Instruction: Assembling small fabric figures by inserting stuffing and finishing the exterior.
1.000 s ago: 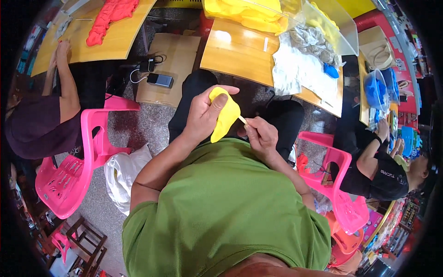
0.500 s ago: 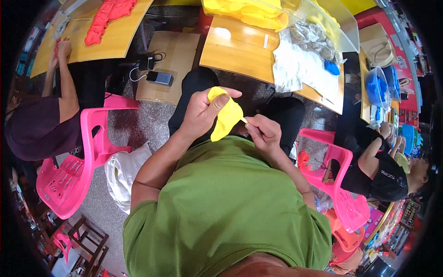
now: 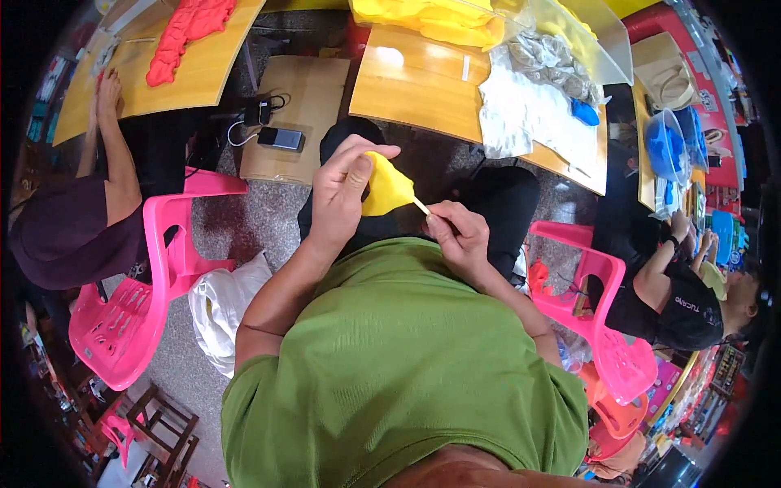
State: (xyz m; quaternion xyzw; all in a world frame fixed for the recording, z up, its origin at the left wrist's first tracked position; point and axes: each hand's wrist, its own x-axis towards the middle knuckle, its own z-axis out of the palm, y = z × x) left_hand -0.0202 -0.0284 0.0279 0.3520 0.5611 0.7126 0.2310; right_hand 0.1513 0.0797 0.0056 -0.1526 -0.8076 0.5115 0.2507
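In front of my lap, my left hand (image 3: pixel 340 199) grips a small yellow fabric piece (image 3: pixel 389 189), thumb on top and fingers behind. A thin pale stick (image 3: pixel 421 206) meets the piece's right corner; whether it runs inside the fabric is hidden. My right hand (image 3: pixel 460 236) pinches the stick's outer end between thumb and forefinger. Both hands are above my knees, short of the wooden table (image 3: pixel 415 77).
Ahead, yellow fabric (image 3: pixel 431 20), a clear bin (image 3: pixel 606 57) and white cloth (image 3: pixel 529 114) occupy the table. Pink chairs (image 3: pixel 159 285) flank me. A co-worker sits on each side. A white sack (image 3: pixel 224 309) lies left; cardboard (image 3: pixel 285 159) holds a small device (image 3: pixel 281 138).
My left hand has moved slightly left with the yellow piece, which now lies flatter. More of the stick shows between the fabric and my right hand.
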